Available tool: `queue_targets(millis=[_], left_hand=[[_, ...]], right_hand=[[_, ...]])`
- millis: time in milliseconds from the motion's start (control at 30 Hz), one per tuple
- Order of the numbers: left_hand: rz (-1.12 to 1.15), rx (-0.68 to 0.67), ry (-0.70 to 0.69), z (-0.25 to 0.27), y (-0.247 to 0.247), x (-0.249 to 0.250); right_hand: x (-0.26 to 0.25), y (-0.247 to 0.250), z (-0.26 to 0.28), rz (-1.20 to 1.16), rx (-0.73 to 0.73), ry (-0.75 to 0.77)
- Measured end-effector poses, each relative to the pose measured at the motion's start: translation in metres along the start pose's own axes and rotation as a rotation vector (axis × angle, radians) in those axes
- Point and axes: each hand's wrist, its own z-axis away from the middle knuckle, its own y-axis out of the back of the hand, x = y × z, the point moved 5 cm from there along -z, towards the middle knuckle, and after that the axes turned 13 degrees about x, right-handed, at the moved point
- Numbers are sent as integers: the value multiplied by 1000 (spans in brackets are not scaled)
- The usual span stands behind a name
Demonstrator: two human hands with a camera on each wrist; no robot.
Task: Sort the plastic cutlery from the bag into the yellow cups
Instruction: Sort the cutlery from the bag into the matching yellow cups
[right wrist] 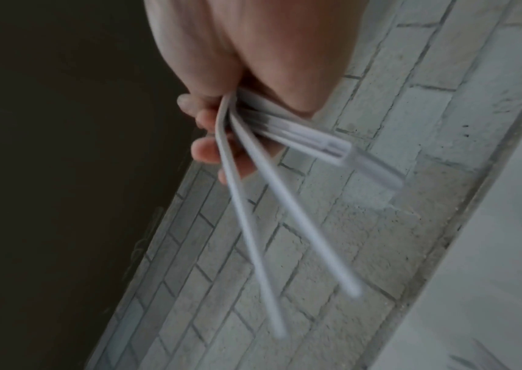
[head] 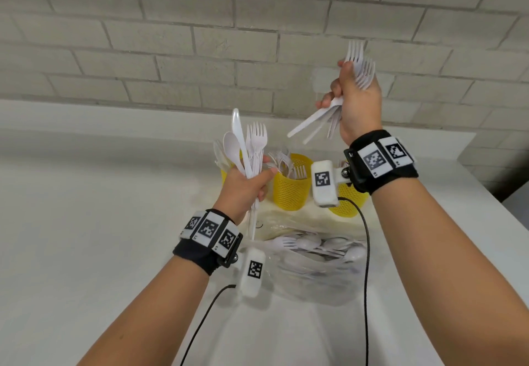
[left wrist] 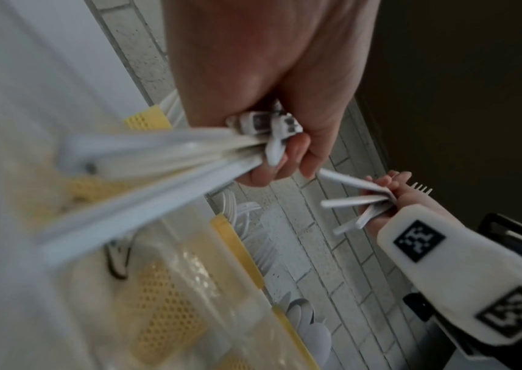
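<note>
My left hand [head: 246,185] grips a mixed bunch of white plastic cutlery [head: 249,145], forks, a spoon and a knife, heads up, above the left yellow cups; the left wrist view shows the handles [left wrist: 164,155] fanned out from its curled fingers. My right hand [head: 355,99] is raised higher to the right and holds several white forks [head: 360,67], tines up, handles [right wrist: 284,200] splayed downward. Three yellow mesh cups stand in a row on the counter: left [head: 227,171], middle [head: 292,185] with forks in it, right [head: 347,202] partly hidden by the wrist camera. A clear bag [head: 312,254] of cutlery lies in front.
The white counter [head: 86,222] runs to a grey brick wall [head: 200,36] behind the cups. The counter's right edge [head: 486,194] drops off beside my right forearm. Black cables [head: 366,251] hang from both wrist cameras over the bag.
</note>
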Motion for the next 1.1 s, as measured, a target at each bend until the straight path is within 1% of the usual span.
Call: queue_targets(millis=[100, 167, 233, 300, 400, 500, 567, 733, 867, 900, 967, 1033, 1067, 1100], left_hand=[[-3, -3, 1, 0, 2, 2], [-9, -1, 3, -1, 3, 2], [-16, 0, 3, -2, 3, 1], [-17, -3, 1, -2, 4, 1], [-22, 8, -5, -4, 5, 0], [-4, 1, -4, -5, 4, -1], [9, -33, -7, -3, 0, 1], [21, -78, 3, 1, -8, 2], [73, -87, 29, 3, -11, 3], [81, -93, 33, 3, -11, 3], [83, -107, 39, 4, -13, 3], [71, -123, 44, 4, -15, 3], [66, -129, 44, 5, -16, 3], [61, -134, 36, 5, -17, 4]], right_hand=[[13, -4, -4, 186, 16, 103], [30, -9, -4, 292, -29, 116], [51, -11, -3, 371, -74, 84], [74, -8, 0, 395, -87, 16], [102, 4, 9, 409, -64, -88], [117, 18, 16, 473, -11, -106], [120, 24, 16, 523, 16, -70], [131, 35, 19, 668, 36, -47], [131, 39, 19, 694, 46, -117], [128, 39, 18, 697, 49, -112], [117, 36, 20, 687, 54, -8], [96, 25, 28, 615, 16, 114], [87, 17, 33, 560, -42, 109], [81, 8, 38, 512, -133, 57]])
